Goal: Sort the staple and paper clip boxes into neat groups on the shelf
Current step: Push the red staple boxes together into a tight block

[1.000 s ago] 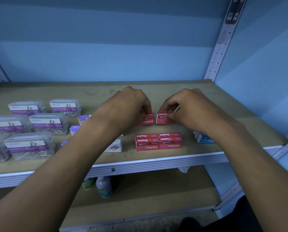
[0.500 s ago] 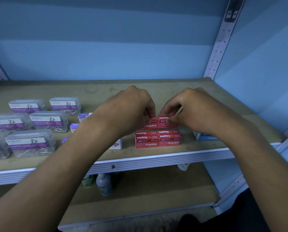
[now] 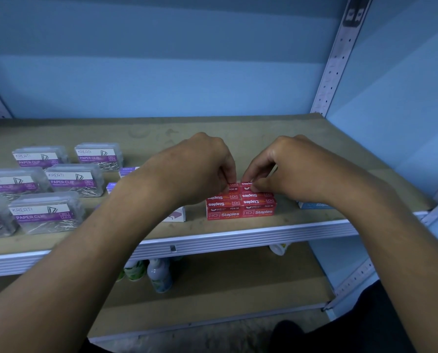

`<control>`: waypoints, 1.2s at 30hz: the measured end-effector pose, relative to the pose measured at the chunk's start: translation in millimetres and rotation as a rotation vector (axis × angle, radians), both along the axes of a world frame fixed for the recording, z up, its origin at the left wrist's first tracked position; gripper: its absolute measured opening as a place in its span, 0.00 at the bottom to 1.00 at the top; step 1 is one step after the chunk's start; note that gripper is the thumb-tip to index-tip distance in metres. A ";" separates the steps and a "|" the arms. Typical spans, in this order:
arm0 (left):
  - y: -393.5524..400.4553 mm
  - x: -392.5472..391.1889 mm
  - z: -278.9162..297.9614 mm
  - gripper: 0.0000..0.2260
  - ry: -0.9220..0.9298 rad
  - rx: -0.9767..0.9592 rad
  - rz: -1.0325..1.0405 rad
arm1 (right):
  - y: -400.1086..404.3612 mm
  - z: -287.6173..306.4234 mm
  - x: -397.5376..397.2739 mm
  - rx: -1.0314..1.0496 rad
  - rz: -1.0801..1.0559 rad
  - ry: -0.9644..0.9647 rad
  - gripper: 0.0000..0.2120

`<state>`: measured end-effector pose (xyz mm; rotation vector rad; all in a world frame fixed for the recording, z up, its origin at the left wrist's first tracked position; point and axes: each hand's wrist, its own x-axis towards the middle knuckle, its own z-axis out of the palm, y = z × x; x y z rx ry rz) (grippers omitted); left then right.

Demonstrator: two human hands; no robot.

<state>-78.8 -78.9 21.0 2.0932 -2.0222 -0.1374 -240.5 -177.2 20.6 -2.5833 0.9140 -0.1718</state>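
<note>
Clear plastic paper clip boxes [image 3: 57, 184] already sit grouped at the wooden shelf's [image 3: 238, 128] left, while left hand [image 3: 200, 166] and right hand [image 3: 289, 166] each pinch a red cardboard staple box [image 3: 248, 186] onto the red stack [image 3: 241, 207]; purple-and-white boxes [image 3: 176, 215] and a blue box [image 3: 312, 205] seemingly remain.

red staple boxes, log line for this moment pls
left hand pinches red staple box | right hand pinches its neighbour | both atop red stack

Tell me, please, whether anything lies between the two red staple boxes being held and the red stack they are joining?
Nothing visible does. The left hand and right hand each pinch a red staple box at the back edge of the red stack, and no other item shows between them.
</note>
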 end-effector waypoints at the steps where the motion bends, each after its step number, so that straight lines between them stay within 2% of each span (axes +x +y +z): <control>1: -0.1 0.4 -0.2 0.09 0.004 0.007 -0.001 | -0.2 -0.3 0.1 0.002 0.002 0.005 0.05; 11: -0.5 0.8 -1.1 0.09 0.031 0.058 -0.002 | 2.5 3.6 -3.2 0.033 0.026 0.063 0.07; 13: 0.9 -0.2 -0.4 0.10 0.018 0.051 -0.006 | 5.2 7.0 -4.8 0.061 0.042 0.095 0.11; 15: 3.0 -1.7 1.7 0.11 0.014 0.084 -0.019 | 9.0 9.5 -5.2 0.085 0.066 0.155 0.20; 17: 5.4 -3.5 4.3 0.16 0.007 0.158 -0.027 | 12.9 9.2 -4.1 0.067 0.083 0.217 0.29; 19: 6.6 -5.2 5.6 0.23 -0.011 0.220 -0.032 | 15.7 7.4 -2.7 0.034 0.082 0.252 0.34; 23: 7.0 -9.0 4.4 0.28 -0.071 0.254 -0.031 | 16.0 5.5 0.1 -0.010 0.093 0.275 0.28; 29: 3.9 -12.5 -0.9 0.23 -0.065 0.189 0.012 | 13.1 2.9 2.3 -0.030 0.076 0.272 0.25; 36: 3.0 -15.5 -3.3 0.22 -0.048 0.156 0.057 | 12.9 0.4 4.0 -0.065 0.071 0.261 0.26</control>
